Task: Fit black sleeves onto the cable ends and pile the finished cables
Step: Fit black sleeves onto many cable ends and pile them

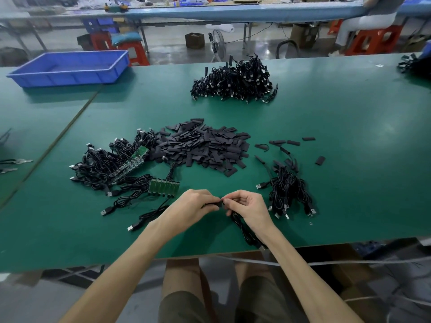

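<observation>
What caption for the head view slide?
Sleeving step: left hand pinches a black sleeve, right hand the cable, over the green table, sleeve heap beyond.

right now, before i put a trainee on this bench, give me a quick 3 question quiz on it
1. True or false: the left hand and right hand pinch the same cable.
2. The sleeve pile lies: A in a tray, B on the green table, C on the floor.
3. Fill in: the cables with green boards lie to the person's ____.
Key: 1 true; 2 B; 3 left.
</observation>
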